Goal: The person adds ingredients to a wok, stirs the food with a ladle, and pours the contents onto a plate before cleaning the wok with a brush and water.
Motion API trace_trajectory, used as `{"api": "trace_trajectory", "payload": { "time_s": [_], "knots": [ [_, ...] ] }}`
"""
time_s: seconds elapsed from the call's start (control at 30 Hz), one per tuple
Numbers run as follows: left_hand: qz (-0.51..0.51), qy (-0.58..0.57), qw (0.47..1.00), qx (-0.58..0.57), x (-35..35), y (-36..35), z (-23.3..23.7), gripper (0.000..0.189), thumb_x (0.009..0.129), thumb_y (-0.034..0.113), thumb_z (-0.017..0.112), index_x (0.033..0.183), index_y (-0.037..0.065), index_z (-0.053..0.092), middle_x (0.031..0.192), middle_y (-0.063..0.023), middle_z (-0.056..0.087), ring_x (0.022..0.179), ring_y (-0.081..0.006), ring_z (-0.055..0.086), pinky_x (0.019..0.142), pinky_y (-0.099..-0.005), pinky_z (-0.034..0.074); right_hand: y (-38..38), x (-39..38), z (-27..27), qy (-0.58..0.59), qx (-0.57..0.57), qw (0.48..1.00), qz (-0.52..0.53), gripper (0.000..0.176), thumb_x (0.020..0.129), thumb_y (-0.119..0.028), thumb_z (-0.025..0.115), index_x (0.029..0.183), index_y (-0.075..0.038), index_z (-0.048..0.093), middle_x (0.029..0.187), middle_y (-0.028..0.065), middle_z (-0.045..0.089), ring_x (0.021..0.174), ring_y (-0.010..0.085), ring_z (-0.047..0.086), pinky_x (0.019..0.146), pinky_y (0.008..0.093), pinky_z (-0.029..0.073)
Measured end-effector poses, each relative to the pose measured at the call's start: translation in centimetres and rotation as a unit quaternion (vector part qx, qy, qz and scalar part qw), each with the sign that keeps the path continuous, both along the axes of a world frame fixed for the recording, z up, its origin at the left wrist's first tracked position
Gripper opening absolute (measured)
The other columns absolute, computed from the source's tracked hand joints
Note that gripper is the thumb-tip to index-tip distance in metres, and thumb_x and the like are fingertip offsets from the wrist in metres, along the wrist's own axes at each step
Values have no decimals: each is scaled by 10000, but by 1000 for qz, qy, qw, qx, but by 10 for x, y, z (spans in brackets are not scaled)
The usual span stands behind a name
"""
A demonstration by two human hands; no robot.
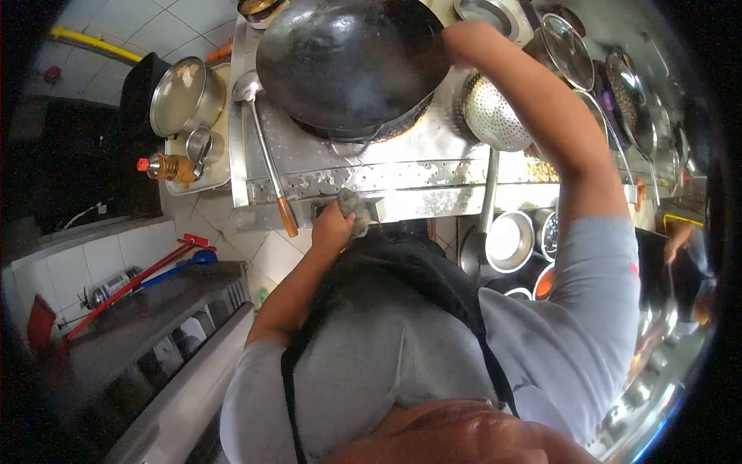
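Note:
A large dark wok [348, 66] sits over a lit burner, with an orange glow under its front rim and a faint haze inside. My left hand [332, 230] is closed on a bunched grey rag [354, 209] at the front edge of the stove. Stretched far forward, my right hand [464, 45] overlaps the wok's right rim; its fingers are blurred. A ladle [267, 151] with a wooden grip lies left of the wok. To the right, under my right forearm, rests a perforated skimmer [495, 116], its handle reaching past the stove edge.
On the left stand a steel pot [185, 97] and a bottle with a red cap [166, 166]. Several bowls, among them a white-filled one [510, 241], are below the stove's right front. More strainers [568, 50] crowd the right side. Another person's hand [680, 232] shows far right.

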State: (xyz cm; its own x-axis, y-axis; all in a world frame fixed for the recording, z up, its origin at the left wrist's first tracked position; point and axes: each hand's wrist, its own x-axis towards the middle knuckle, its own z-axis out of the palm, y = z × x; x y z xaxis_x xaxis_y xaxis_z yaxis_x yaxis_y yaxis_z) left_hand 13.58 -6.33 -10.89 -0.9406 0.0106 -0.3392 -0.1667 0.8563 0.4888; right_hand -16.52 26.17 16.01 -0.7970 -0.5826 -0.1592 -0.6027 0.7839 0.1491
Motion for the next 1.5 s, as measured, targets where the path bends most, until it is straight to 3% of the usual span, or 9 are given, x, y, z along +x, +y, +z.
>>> {"api": "trace_trajectory", "payload": {
  "time_s": [0.13, 0.27, 0.47, 0.67, 0.87, 1.07, 1.17, 1.27, 1.5],
  "knots": [
    [-117, 80, 990, -17, 12, -19, -69, 506, 876, 350, 651, 1164, -52, 542, 1107, -291, 650, 1059, -435, 626, 928, -497, 492, 4, -47, -31, 291, 52, 924, -242, 401, 857, -198, 625, 1248, -107, 627, 975, 178, 701, 863, 332, 699, 742, 440, 558],
    [-47, 54, 997, 5, 9, -15, -9, 513, 874, 365, 646, 1171, -40, 541, 1073, -269, 662, 1031, -444, 630, 909, -501, 501, -9, 30, 39, 215, -130, 912, -325, 578, 850, -264, 661, 1396, -146, 512, 1022, 210, 686, 900, 410, 673, 765, 473, 546],
    [-12, 153, 988, -25, -1, -60, 14, 424, 853, 325, 667, 1113, 2, 579, 1055, -218, 648, 983, -426, 624, 855, -493, 516, -31, 221, -104, 88, -494, 708, -497, 736, 887, -464, 678, 1471, -77, 453, 1059, 202, 694, 970, 297, 685, 852, 377, 527],
    [38, 253, 964, -73, -15, -136, 15, 282, 839, 254, 681, 1010, 43, 608, 998, -183, 627, 929, -402, 615, 803, -484, 512, -59, 333, -196, -29, -478, 698, -532, 745, 903, -306, 692, 1488, 21, 368, 1442, 267, 481, 1340, 355, 481, 1107, 385, 369],
    [59, 254, 965, -41, -5, -138, 2, 198, 836, 217, 683, 945, 65, 617, 956, -169, 612, 895, -392, 608, 773, -481, 505, -58, 226, -84, 88, -438, 861, -243, 712, 823, -256, 758, 1472, -198, 471, 1146, 199, 645, 1029, 354, 639, 892, 440, 506],
    [21, 239, 965, -103, 12, -133, -19, 183, 854, 200, 660, 934, 44, 608, 928, -165, 595, 852, -380, 598, 761, -475, 492, -100, 64, -90, -267, -391, 881, -4, 677, 834, -246, 727, 1464, -192, 485, 1121, 181, 655, 992, 327, 642, 901, 371, 505],
    [102, 265, 956, -80, 45, -133, 20, 195, 850, 179, 671, 965, 29, 623, 953, -156, 608, 865, -335, 621, 792, -437, 508, -65, -48, -99, -54, -37, 991, -118, 469, 894, -371, 652, 1264, -88, 605, 1118, 244, 659, 959, 383, 683, 858, 450, 543],
    [216, 210, 952, -47, 70, -128, 49, 209, 844, 161, 679, 994, 25, 631, 965, -149, 616, 870, -307, 637, 793, -422, 516, -11, -122, -95, 284, -244, 888, -268, 437, 929, -471, 587, 1123, -83, 629, 1073, 284, 662, 945, 448, 665, 832, 509, 542],
    [300, 130, 945, -28, 81, -96, 51, 213, 837, 149, 683, 1000, 22, 632, 969, -139, 621, 856, -287, 653, 780, -415, 528, -31, -119, -16, 292, -392, 840, -236, 698, 850, -287, 694, 1485, -190, 422, 1129, 266, 618, 1073, 445, 596, 897, 506, 484]
  ]
}}
